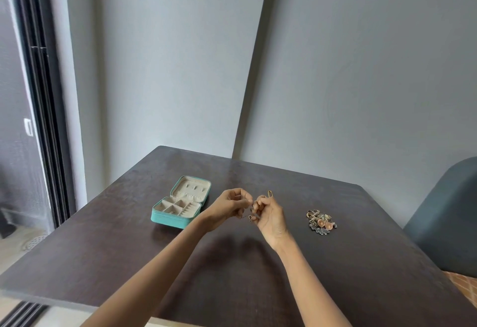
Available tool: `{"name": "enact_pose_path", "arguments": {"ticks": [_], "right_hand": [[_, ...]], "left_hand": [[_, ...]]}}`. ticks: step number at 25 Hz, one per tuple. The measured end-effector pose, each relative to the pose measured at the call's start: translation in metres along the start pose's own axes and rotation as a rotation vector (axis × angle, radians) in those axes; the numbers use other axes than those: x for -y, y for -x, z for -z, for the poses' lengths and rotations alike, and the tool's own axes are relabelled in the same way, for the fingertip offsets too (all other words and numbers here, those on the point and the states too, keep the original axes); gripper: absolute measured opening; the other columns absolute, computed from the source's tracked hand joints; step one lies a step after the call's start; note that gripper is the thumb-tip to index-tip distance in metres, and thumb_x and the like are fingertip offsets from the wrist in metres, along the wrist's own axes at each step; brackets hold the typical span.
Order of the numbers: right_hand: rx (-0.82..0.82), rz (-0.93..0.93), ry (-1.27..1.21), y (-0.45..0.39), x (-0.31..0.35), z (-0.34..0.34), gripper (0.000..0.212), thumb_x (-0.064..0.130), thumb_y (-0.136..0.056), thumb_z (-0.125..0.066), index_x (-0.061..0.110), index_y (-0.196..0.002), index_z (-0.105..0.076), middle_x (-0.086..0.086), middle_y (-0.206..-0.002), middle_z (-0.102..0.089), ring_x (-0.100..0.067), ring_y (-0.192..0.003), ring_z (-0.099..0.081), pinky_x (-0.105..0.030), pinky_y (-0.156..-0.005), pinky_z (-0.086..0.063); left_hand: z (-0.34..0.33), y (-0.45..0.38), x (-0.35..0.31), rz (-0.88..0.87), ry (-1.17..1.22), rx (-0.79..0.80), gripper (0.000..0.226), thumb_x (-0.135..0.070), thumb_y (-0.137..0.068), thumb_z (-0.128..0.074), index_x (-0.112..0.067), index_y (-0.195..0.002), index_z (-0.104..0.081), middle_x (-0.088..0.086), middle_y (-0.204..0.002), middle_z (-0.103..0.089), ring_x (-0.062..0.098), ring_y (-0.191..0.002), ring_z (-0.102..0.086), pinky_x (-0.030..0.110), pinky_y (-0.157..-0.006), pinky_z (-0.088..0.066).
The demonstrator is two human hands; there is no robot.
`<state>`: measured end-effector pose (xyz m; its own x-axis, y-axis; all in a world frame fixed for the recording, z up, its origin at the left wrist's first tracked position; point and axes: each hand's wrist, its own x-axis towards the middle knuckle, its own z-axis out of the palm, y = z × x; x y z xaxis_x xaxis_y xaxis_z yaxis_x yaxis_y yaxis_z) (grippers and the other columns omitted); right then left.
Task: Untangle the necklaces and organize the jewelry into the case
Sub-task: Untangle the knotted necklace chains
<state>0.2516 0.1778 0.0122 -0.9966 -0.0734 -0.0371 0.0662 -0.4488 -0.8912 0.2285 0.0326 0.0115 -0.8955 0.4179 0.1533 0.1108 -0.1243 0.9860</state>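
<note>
Before you: one dark brown table (258,262) with rounded far corners, pushed up to a pale grey wall (361,81) that meets a second wall at a corner. To your left, one dark-framed sliding door (44,120); to your right, the back of one grey-blue chair (449,213). On the table, left of centre: one teal jewelry case (180,203), lying open, cream lining, lid tipped back, the base split into several small compartments that look bare. On the table to your right, well apart from the case: one heap of jewelry (321,221), silver and gold pieces tangled together with two copper-coloured round pieces among them; the number of items in it cannot be told. Raised above the table between case and heap: your two hands. Your left hand (229,204) has its fingers curled, pinching a thin chain (249,214); your right hand (269,217) pinches the same chain, with one gold oval link (270,193) standing up above its fingers.
</note>
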Motion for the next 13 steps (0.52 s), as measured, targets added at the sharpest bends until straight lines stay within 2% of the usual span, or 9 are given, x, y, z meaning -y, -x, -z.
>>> {"name": "enact_pose_path", "arguments": {"ticks": [5, 8, 13], "right_hand": [[0.044, 0.013, 0.175, 0.0004, 0.003, 0.0029, 0.008, 0.021, -0.068, -0.052, 0.015, -0.066, -0.047, 0.002, -0.054, -0.047, -0.009, -0.049, -0.038, -0.022, -0.049, -0.033], [0.055, 0.007, 0.226, -0.0002, 0.0005, 0.0039, 0.009, 0.022, -0.068, -0.053, 0.014, -0.068, -0.049, 0.002, -0.056, -0.049, -0.009, -0.05, -0.039, -0.022, -0.05, -0.032], [0.049, 0.017, 0.26, -0.0003, -0.0035, 0.0044, 0.009, 0.023, -0.067, -0.053, 0.015, -0.066, -0.049, 0.003, -0.055, -0.048, -0.009, -0.051, -0.039, -0.023, -0.051, -0.03]], "left_hand": [[0.0053, 0.0012, 0.0064, -0.115, -0.159, -0.079, 0.003, -0.01, -0.083, -0.07, -0.012, -0.081, -0.07, 0.002, -0.072, -0.063, 0.005, -0.058, -0.051, 0.019, -0.054, -0.045], [0.0047, 0.0021, 0.0082, -0.124, -0.228, -0.08, 0.005, -0.01, -0.085, -0.068, -0.009, -0.081, -0.072, 0.006, -0.074, -0.065, 0.004, -0.06, -0.053, 0.017, -0.053, -0.045], [0.0046, 0.0029, 0.0058, -0.109, -0.326, -0.062, 0.007, -0.007, -0.085, -0.065, -0.008, -0.078, -0.066, 0.002, -0.071, -0.064, 0.007, -0.058, -0.055, 0.018, -0.054, -0.048]]}}
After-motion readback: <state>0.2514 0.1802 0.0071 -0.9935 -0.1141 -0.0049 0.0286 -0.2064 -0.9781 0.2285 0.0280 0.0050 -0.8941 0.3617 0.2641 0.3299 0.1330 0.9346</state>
